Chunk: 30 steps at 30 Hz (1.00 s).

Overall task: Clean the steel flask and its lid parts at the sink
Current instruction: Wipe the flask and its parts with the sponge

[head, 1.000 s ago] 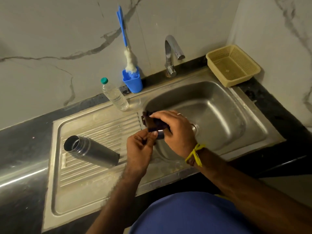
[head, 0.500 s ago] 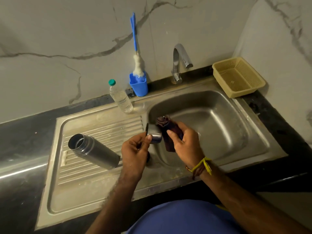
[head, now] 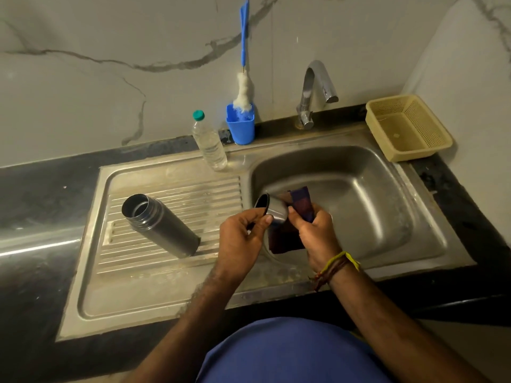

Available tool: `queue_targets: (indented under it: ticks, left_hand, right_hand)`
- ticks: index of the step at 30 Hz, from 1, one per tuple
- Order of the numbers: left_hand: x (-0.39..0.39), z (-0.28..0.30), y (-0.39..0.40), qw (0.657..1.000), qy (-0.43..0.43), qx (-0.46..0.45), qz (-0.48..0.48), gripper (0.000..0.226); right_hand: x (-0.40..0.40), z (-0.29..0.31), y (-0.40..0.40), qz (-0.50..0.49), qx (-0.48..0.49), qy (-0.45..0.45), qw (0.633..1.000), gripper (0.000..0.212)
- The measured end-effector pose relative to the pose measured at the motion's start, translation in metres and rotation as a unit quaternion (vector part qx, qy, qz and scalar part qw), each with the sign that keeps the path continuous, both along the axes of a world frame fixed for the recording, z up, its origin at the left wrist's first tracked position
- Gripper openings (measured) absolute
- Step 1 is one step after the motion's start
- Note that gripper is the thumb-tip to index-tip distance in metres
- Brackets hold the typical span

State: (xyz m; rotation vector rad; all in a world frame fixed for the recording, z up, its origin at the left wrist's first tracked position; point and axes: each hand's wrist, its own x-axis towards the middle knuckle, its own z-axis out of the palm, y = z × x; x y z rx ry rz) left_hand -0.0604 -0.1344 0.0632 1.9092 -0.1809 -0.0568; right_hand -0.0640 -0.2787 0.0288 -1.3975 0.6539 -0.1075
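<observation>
Lid cup [head: 272,208]: our left hand [head: 240,242] pinches it, right hand [head: 318,235] grips cloth [head: 293,217], wiping underway; flask [head: 160,226] lies uncapped, seemingly pending

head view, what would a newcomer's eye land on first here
First, the two hands over the steel sink basin: the left hand holds a small steel cup-shaped lid, the right hand grips a dark purple cloth. Next, the open steel flask lying on the ribbed drainboard.
</observation>
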Motion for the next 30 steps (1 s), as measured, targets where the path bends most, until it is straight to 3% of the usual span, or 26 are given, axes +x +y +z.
queue_targets:
  ticks: [2,6,10,14,23,27,30]
  left_hand:
    - [0.007,0.000,0.006,1.000,0.000,0.023,0.015,0.036]
    - [0.030,-0.015,0.022,0.985,0.014,0.161,0.054,0.013]
    - [0.060,-0.035,0.031,0.939,0.007,0.335,0.076,0.017]
    - [0.084,-0.054,0.032,0.906,0.043,0.417,0.056,0.020]
    - [0.092,-0.057,0.018,0.856,0.018,0.513,0.052,0.026]
    - [0.103,-0.047,-0.003,0.875,-0.027,0.481,0.056,0.044]
    - [0.119,-0.043,-0.028,0.900,-0.050,0.430,0.045,0.043]
  right_hand:
    - [-0.006,-0.001,-0.002,0.013,0.020,-0.003,1.000,0.014]
    - [-0.009,-0.001,-0.012,0.003,0.080,-0.003,0.997,0.011]
    - [-0.004,0.000,-0.033,-0.007,0.112,0.012,0.994,0.018]
    - [-0.003,-0.001,-0.042,-0.021,0.115,0.030,0.993,0.019]
    - [0.006,-0.014,-0.087,-0.130,0.093,0.041,0.986,0.013]
    - [0.021,-0.015,-0.115,-0.157,0.086,0.035,0.983,0.015]
    - [0.042,-0.008,-0.148,-0.172,0.061,0.026,0.983,0.014]
